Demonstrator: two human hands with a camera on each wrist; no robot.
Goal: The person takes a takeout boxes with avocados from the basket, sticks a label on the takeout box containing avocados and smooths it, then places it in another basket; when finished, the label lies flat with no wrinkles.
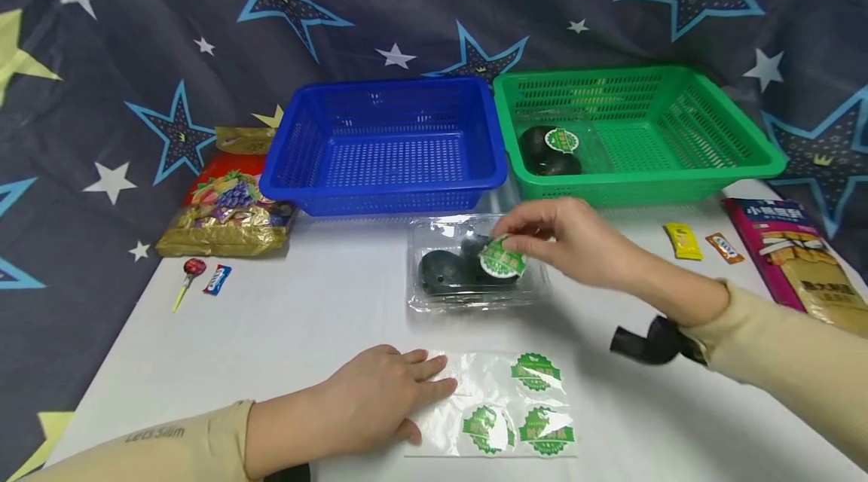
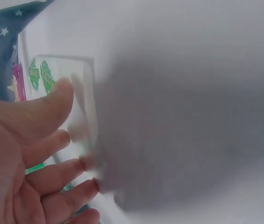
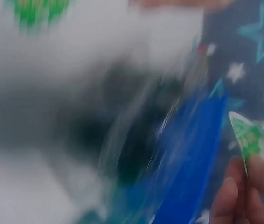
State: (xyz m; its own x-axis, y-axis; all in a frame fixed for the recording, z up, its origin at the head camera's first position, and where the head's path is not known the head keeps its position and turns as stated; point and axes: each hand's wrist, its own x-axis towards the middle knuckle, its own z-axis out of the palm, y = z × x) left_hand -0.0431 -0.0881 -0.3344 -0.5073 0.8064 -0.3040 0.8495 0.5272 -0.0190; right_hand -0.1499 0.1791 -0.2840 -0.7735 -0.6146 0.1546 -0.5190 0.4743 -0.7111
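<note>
Right hand [image 1: 583, 241]: grip pinching a green-and-white sticker [image 1: 502, 259] between thumb and fingers, over the right part of a clear plastic box [image 1: 475, 303]; can't tell if sticker touches lid. Box sits mid-desk [image 1: 325, 301], dark round items [image 1: 441, 273] inside, in front of blue basket [image 1: 380, 199]. Left hand [image 1: 380, 399]: grip released, fingers spread on the left part of a sticker sheet [image 1: 488, 399], flat on desk nearer the person, three green stickers [image 1: 536, 371] visible. Green basket [image 1: 651, 186], right of blue, holds another stickered box [image 1: 598, 154].
</note>
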